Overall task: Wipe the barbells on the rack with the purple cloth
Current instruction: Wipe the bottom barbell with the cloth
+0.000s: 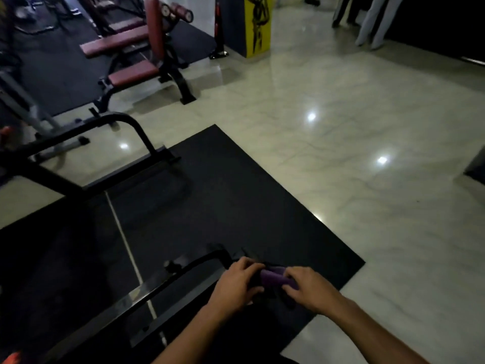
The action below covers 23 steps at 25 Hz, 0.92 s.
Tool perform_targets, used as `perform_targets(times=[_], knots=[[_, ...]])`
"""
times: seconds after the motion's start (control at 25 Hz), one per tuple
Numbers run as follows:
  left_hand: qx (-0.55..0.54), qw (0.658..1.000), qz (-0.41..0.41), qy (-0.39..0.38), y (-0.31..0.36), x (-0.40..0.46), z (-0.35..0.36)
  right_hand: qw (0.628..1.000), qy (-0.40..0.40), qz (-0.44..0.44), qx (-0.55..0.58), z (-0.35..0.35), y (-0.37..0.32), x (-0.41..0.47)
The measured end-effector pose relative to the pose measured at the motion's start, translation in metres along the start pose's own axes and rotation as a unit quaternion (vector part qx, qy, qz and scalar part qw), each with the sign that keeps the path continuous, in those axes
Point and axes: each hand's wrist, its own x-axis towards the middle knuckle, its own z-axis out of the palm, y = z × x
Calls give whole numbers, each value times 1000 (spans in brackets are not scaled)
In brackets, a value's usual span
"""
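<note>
The purple cloth (274, 276) is bunched up low in the middle of the head view, held between both hands. My left hand (236, 285) grips its left end and my right hand (307, 288) grips its right end. Under the cloth lies a dark part of a black metal frame (183, 269); whether this is a barbell or the rack I cannot tell in the dim light. No barbell is clearly visible.
A black rubber mat (236, 200) covers the floor below my hands, with glossy pale tiles (341, 127) to the right. Another black frame (118, 122) stands at left. Maroon padded benches (131, 72) and a yellow pillar (258, 24) are farther back. A person's legs (378, 19) stand top right.
</note>
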Motion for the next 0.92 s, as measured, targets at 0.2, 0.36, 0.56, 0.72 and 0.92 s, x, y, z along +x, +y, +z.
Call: perform_targets(times=[0.2,0.36,0.56,0.72,0.92], knots=[[-26,994,-82,-73,-46,82,-29,993,29,117,9,-77,39,45],[-46,987,-122,-93,-78,151,-69,989,84,121,32,-148,54,100],[-101,979,-170,-49,-121,223,-102,988,109,97,49,-201,73,187],[-122,964,-237,-8,-145,271,-109,992,90,73,39,-242,97,281],[-94,942,-321,25,-157,319,-134,999,25,23,16,-285,104,386]])
